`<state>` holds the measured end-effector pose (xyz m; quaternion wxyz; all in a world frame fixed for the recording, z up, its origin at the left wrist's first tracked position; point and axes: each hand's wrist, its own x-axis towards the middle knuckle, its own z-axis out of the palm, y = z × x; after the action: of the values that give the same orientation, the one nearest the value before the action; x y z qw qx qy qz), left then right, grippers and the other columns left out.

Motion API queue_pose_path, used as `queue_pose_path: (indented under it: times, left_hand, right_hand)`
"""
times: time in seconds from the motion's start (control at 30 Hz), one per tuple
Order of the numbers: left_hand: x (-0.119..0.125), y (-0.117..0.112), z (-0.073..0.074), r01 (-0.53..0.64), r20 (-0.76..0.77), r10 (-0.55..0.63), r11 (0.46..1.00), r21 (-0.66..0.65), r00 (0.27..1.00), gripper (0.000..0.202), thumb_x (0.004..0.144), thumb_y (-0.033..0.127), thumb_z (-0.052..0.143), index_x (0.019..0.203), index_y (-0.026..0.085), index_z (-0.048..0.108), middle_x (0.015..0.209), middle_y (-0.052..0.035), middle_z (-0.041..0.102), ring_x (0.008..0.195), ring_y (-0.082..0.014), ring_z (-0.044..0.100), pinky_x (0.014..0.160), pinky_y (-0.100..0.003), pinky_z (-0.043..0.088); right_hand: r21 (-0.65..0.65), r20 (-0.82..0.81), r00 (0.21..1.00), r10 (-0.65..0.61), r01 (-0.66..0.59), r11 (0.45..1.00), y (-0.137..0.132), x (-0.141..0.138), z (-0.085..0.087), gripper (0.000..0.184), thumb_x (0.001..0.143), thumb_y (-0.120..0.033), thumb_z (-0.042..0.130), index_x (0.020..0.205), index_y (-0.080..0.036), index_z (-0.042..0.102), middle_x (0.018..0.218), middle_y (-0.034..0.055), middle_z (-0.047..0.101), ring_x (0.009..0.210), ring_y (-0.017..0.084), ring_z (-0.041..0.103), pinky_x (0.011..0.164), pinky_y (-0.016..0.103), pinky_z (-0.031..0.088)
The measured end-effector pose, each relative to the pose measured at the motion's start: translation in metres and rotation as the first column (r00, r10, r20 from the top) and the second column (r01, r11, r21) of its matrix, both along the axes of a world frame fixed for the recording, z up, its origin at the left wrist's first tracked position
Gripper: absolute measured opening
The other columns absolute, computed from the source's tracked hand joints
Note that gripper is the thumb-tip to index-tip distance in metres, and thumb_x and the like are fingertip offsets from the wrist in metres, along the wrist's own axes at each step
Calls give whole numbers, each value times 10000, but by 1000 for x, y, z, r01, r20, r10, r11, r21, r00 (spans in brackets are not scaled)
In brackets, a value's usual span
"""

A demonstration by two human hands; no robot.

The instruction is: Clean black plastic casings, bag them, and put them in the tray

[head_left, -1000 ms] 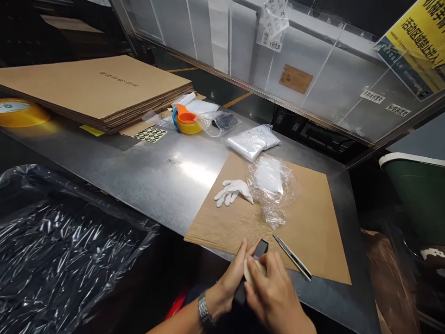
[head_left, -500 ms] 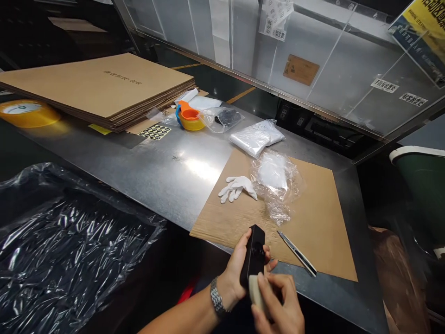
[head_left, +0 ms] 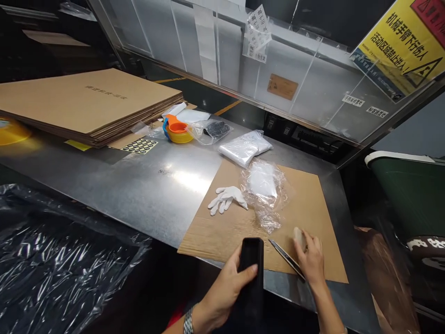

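Note:
My left hand [head_left: 225, 287] is wrapped round a flat black device [head_left: 251, 273], held upright at the near edge of the steel table [head_left: 146, 185]. Over the brown cardboard sheet [head_left: 313, 208] my right hand [head_left: 311, 260] pinches a small pale block [head_left: 299, 237]. Just left of that hand a thin metal knife [head_left: 285, 254] lies on the cardboard. Farther back on the sheet are a white glove [head_left: 225, 199] and a crumpled clear plastic bag [head_left: 264, 190].
A stack of flat cardboard [head_left: 86, 99] lies at the back left. Beside it are an orange and yellow tape dispenser [head_left: 178, 131], a sticker sheet [head_left: 139, 146] and bagged items [head_left: 243, 147]. Black plastic film [head_left: 59, 260] covers a bin at left. A green bin [head_left: 410, 195] stands at right.
My right hand left the black device and moved right onto the cardboard, carrying the pale block. My left hand keeps hold of the device.

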<state>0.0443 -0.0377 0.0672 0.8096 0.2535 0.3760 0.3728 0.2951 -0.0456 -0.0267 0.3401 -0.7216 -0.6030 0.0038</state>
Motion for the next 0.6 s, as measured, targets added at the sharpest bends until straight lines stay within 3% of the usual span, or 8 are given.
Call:
queue_pose_path:
  times: [0.07,0.13,0.2,0.27,0.3,0.4,0.47,0.6]
  left_hand:
    - [-1,-6,2,85,-53,-83,995,56,995,490,740,248,691,1192,139,537,1106,-117,632,1020,-261,570,892,-344,431]
    - [-3,-9,2,88,-142,-75,993,85,987,498,738,260,683,1196,129,541,1140,-125,622,1093,-291,531,936,-367,396]
    - [-5,-10,2,66,-216,-35,988,139,976,512,733,248,678,1214,149,536,1194,-108,596,1179,-289,464,996,-360,339]
    - [-6,-11,2,86,-258,-32,976,199,966,474,735,230,664,1192,165,557,1195,-90,594,1201,-279,438,1021,-346,307]
    - [-5,-11,1,116,-263,-55,968,221,963,443,737,220,654,1169,167,573,1175,-85,602,1181,-276,453,1013,-345,315]
    - [-5,-12,1,225,-252,-161,942,248,954,394,739,186,624,1131,170,588,1114,-82,614,1053,-257,528,956,-349,363]
    - [-5,-13,1,272,-242,-214,932,238,946,388,739,182,617,1126,172,582,1065,-76,616,945,-232,563,908,-344,389]
    - [-7,-14,7,353,-200,-313,910,217,929,333,765,225,600,1091,159,583,808,-42,624,740,-183,558,747,-301,434]
  right_hand:
    - [-28,-8,1000,-9,9,1000,16,12,-3,548,851,-581,424,1017,-107,643,848,137,552,839,286,513,744,520,456]
    - [-44,-26,1000,-4,3,999,21,10,4,559,837,-613,415,988,-128,649,860,138,553,866,297,498,769,540,436]
    - [-52,-55,998,22,-25,998,14,-7,21,496,868,-560,408,1055,-152,620,944,138,548,928,289,493,807,512,432]
    - [-75,-148,981,126,-138,988,0,-32,47,364,910,-445,409,1106,-194,586,1002,111,546,932,236,522,794,402,467]
    - [-91,-222,951,216,-241,966,-7,-45,60,294,921,-391,418,1098,-221,579,990,82,554,886,193,544,755,328,484]
    - [-2,-558,702,443,-535,845,-22,-76,91,165,900,-290,493,1019,-231,591,916,45,545,802,153,544,690,264,469]
    - [52,-640,599,482,-591,805,-25,-85,100,121,883,-269,528,973,-231,600,885,34,531,786,145,532,680,257,452]
    - [81,-708,526,471,-602,794,-25,-84,99,117,861,-254,565,972,-247,603,883,18,507,728,113,512,635,225,436]
